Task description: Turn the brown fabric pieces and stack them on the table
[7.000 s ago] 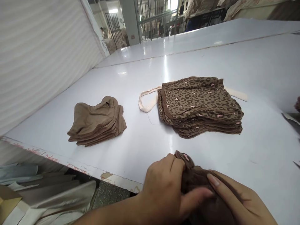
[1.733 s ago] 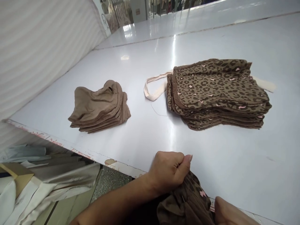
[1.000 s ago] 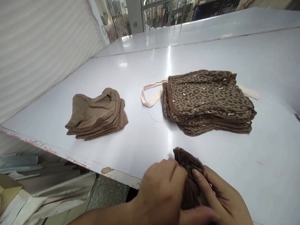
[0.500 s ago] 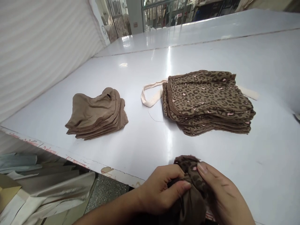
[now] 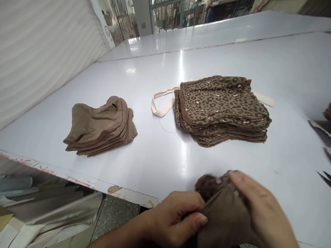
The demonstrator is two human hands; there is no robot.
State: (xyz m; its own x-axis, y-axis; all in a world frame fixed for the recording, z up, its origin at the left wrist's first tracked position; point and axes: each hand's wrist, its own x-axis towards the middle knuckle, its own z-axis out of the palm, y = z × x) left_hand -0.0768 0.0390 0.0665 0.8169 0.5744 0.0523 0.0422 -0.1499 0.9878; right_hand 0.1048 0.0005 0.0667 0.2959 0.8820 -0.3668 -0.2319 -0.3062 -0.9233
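Observation:
Between my two hands, low in the head view, is a brown fabric piece (image 5: 224,215) with a bunched, darker part showing pink spots at its top. My left hand (image 5: 178,217) pinches its left side between thumb and curled fingers. On the other side my right hand (image 5: 263,206) grips the upper right edge, slightly blurred, with some fingers hidden behind the cloth. Beyond my hands lies a stack of leopard-print fabric pieces (image 5: 222,106). To the left lies a stack of plain brown fabric pieces (image 5: 98,120), the top one with a small dark hole.
A cream fabric strip (image 5: 162,110) loops out from under the printed stack on the white table (image 5: 155,162). Dark pointed tips (image 5: 324,177), perhaps scissors, show at the right edge. A large white layered roll (image 5: 46,44) stands at left. Folded cloth (image 5: 59,213) lies below the table edge.
My right hand has moved slightly right and up with the cloth's edge. More plain brown side now shows and less print. The view has shifted right, bringing the dark tips into sight.

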